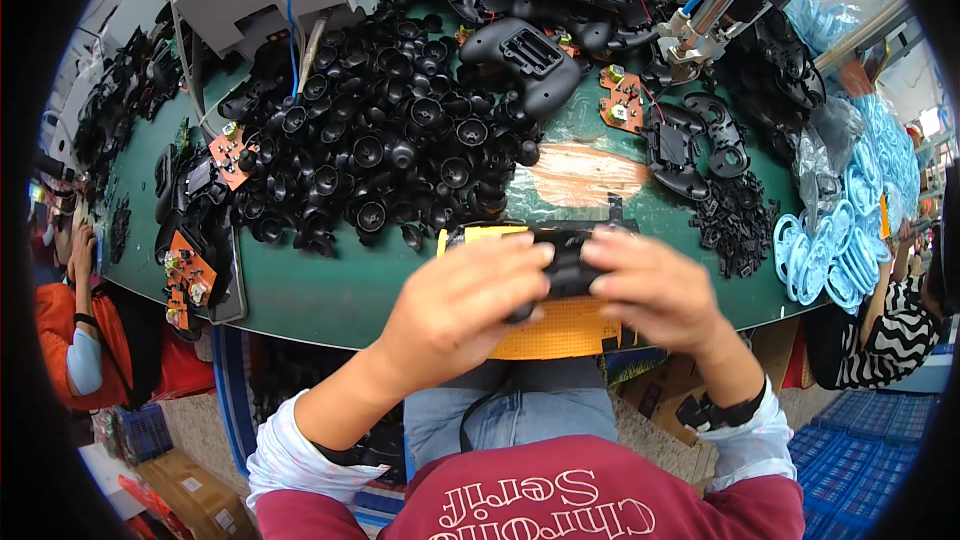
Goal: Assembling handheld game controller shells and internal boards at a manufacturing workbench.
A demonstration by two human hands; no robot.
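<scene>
In the head view, the left hand [455, 305] and right hand [665, 290] meet at the frame's centre, their fingers closed around a black plastic part [568, 265], partly hidden by them. It is held above a yellow pad [558, 332] at the near edge of the green desk [300, 295]. A heap of black cups [370, 155] fills the upper left-centre; a black controller shell [525, 55] lies at upper centre, and light-blue rings [835, 255] lie at right.
</scene>
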